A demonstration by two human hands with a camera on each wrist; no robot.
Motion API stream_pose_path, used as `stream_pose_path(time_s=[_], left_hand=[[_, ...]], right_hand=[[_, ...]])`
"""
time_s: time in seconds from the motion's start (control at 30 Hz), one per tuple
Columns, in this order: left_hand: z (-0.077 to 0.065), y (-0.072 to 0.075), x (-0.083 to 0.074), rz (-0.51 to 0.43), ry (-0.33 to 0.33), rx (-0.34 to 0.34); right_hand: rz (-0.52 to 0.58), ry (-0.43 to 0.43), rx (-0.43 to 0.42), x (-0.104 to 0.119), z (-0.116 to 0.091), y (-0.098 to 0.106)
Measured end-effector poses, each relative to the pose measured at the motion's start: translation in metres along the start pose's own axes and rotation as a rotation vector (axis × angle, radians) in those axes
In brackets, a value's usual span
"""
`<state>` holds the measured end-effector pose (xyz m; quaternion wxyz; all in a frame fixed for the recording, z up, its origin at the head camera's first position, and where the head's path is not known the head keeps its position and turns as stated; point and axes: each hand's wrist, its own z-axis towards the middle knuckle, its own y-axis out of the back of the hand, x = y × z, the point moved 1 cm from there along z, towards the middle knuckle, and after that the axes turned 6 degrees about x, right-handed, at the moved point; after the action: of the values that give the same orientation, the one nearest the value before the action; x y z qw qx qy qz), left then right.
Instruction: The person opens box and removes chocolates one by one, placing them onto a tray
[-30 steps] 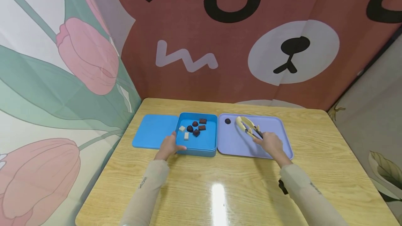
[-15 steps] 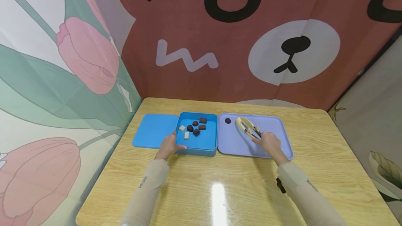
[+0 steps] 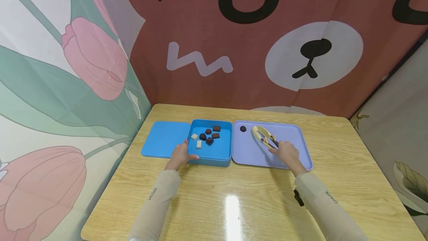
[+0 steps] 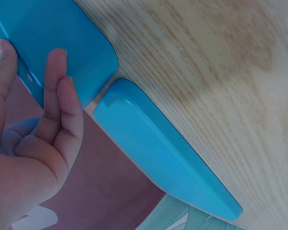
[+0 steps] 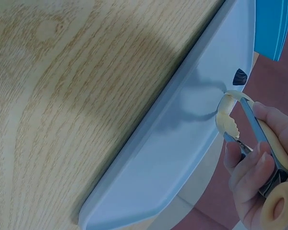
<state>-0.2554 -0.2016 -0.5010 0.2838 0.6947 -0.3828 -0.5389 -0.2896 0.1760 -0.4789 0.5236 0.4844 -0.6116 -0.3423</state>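
Observation:
My left hand [image 3: 180, 156] rests at the near left corner of a blue box [image 3: 214, 161], thumb along the front wall and fingers at the left side. In the left wrist view two fingers extend against the box [image 4: 81, 43]; the others are curled. Small dark brown pieces [image 3: 202, 137] and white pieces [image 3: 198, 144], like chocolates, lie inside. My right hand [image 3: 289, 155] grips tongs [image 3: 262, 134] with cream tips, spread apart over a lilac tray [image 3: 254, 157]. Nothing sits between the tips. A dark round chocolate [image 3: 243, 129] lies on the tray, left of the tips.
A blue lid [image 3: 164, 139] lies flat left of the box. The tray stands close against the box's right side. All of it rests on a wooden table [image 3: 200, 200], with a patterned cloth [image 3: 200, 84] behind. A small black object [image 3: 298, 198] shows by the right sleeve.
The right forearm has shifted slightly left with the tongs, whose tips stay spread. The left hand, the box and the chocolates hold their places.

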Motion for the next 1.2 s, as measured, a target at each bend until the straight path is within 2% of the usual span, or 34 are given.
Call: stream_pose_path(time_s=[0.33, 0.8, 1.2], left_hand=[[-0.0011, -0.0012, -0.0016, -0.014, 0.016, 0.004], [-0.0021, -0.0004, -0.0015, -0.024, 0.004, 0.008], [-0.0021, -0.0008, -0.0011, -0.019, 0.006, 0.007]], right_hand=[[0.000, -0.015, 0.011, -0.0002, 0.0000, -0.0014], [0.004, -0.028, 0.020, 0.0005, -0.0012, -0.0005], [0.008, -0.018, -0.001, -0.0008, 0.0003, 0.0001]])
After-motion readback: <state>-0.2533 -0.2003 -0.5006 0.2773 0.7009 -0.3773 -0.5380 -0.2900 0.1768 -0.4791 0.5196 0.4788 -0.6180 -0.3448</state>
